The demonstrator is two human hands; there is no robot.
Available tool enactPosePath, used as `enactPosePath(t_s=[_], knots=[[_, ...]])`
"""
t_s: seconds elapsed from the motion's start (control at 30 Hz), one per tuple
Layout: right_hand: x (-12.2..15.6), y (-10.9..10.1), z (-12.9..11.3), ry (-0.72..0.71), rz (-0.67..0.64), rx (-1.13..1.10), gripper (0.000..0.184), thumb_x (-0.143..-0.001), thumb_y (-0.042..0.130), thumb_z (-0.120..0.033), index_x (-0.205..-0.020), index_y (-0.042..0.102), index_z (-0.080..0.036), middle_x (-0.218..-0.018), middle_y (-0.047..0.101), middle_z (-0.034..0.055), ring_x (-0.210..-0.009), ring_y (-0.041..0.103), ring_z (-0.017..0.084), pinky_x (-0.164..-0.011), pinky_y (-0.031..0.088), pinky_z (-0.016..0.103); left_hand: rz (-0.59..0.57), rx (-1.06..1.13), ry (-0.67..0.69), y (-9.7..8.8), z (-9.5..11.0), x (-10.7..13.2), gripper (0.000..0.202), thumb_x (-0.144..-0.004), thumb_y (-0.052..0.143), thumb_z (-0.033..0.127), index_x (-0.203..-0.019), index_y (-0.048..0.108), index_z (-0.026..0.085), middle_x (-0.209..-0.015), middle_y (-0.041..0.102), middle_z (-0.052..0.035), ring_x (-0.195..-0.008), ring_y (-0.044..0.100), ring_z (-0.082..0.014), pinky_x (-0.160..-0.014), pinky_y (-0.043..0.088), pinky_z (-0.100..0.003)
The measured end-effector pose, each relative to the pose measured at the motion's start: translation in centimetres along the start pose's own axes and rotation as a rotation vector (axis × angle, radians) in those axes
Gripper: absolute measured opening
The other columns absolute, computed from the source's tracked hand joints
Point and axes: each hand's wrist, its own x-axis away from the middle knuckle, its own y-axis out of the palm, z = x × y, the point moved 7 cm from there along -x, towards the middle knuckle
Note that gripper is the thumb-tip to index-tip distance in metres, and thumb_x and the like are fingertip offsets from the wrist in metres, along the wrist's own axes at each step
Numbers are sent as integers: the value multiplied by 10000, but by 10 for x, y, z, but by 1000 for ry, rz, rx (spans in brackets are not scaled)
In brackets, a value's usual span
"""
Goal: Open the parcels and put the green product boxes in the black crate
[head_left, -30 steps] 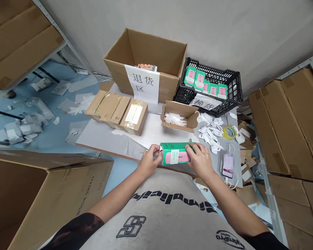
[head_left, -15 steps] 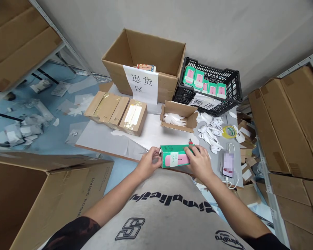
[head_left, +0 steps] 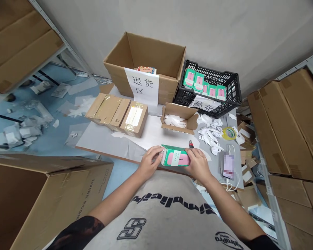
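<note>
Between the two hands, a green and pink box [head_left: 175, 156] lies on its side at the near edge of the table. The left hand [head_left: 149, 161] and the right hand [head_left: 198, 165] are apart, one at each end of the box. The left fingers [head_left: 156, 150] press on its left end, and the right fingers [head_left: 191, 154] curl over its right end, so the box is held between them. A small red and black object [head_left: 191, 143] stands just beyond the right hand, too small to tell what it is.

Ahead of the hands, a white paper sheet [head_left: 151, 132] covers part of the grey board [head_left: 99, 140] that serves as the tabletop. Straight ahead of the right hand sits a small open carton [head_left: 172, 127] holding white paper scraps. More white scraps [head_left: 210, 136] lie to the right of it, and a roll of tape [head_left: 229, 133] lies beyond them. Right of the right hand is a phone [head_left: 228, 166] with a white cable [head_left: 232, 183], its screen blurred.

Further ahead of the left hand are taped cardboard parcels [head_left: 134, 118] and a large open carton [head_left: 167, 88] with a paper sign [head_left: 141, 85]. Ahead of the right hand, a black plastic crate [head_left: 211, 72] holds a row of green boxes [head_left: 190, 78].
</note>
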Motion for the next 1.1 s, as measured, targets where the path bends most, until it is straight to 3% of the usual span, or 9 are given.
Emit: enactPosePath(t_s=[0.2,0.4,0.53,0.63,0.7,0.77,0.9,1.0,1.1], knots=[[-2,0,-2,5,-6,-57,456,-729,682,-250,-1173,592,-195,-1077,656,91,-1016,560,282,-899,421,385,-31,-87,172,-6,10,-2,270,-956,494,281,-1177,641,230,-1206,586,-114,-1130,597,-202,-947,529,-367],[-4,1,-18,9,-11,-142,482,-722,729,-297,-1167,571,-197,-1034,661,80,-970,584,261,-892,444,375,-108,-142,204,-17,13,-7,226,-936,486,260,-1079,655,218,-1134,527,-96,-979,598,-177,-928,514,-368],[-8,2,-30,19,1,-217,472,-738,734,-366,-1148,567,-202,-1037,662,81,-970,595,261,-893,448,376,-124,-55,257,-28,13,-11,247,-958,434,253,-1079,645,212,-1095,505,-88,-1104,614,-214,-930,517,-369],[-15,5,-40,36,-10,-212,484,-725,730,-336,-1159,566,-196,-1026,660,81,-970,593,265,-906,441,379,-58,-49,279,-39,8,-11,298,-977,389,256,-1122,646,209,-1142,546,-104,-1196,598,-232,-985,508,-385],[-19,6,-45,57,-14,-168,515,-705,716,-282,-1187,562,-188,-1023,658,85,-972,584,275,-906,433,383,8,-91,242,-47,3,-9,334,-981,391,273,-1212,625,219,-1270,572,-118,-1247,568,-236,-1062,470,-415],[-23,6,-48,86,-9,-88,526,-698,693,-250,-1204,565,-186,-1018,656,90,-980,569,289,-895,422,389,5,-98,182,-51,-3,-9,389,-988,382,293,-1323,566,221,-1401,540,-114,-1322,509,-234,-1138,406,-442],[-28,6,-53,143,-29,125,536,-691,674,-223,-1218,577,-194,-1027,662,102,-998,540,306,-878,381,401,-164,30,39,-45,-18,-16,456,-1006,361,361,-1419,467,199,-1526,431,-102,-1438,364,-225,-1207,296,-447],[-36,6,-64,145,-113,261,630,-655,702,-188,-1269,558,-205,-1024,665,116,-984,534,313,-857,355,416,-284,201,-179,-30,-42,-29,509,-975,448,475,-1391,449,182,-1474,485,-136,-1366,466,-243,-1133,392,-429],[-50,-1,-80,119,-196,323,756,-664,720,-170,-1381,480,-193,-1022,656,150,-967,540,328,-838,355,439,-307,322,-417,-7,-71,-44,662,-892,575,562,-1400,390,180,-1267,635,-132,-1143,632,-240,-982,500,-403]])
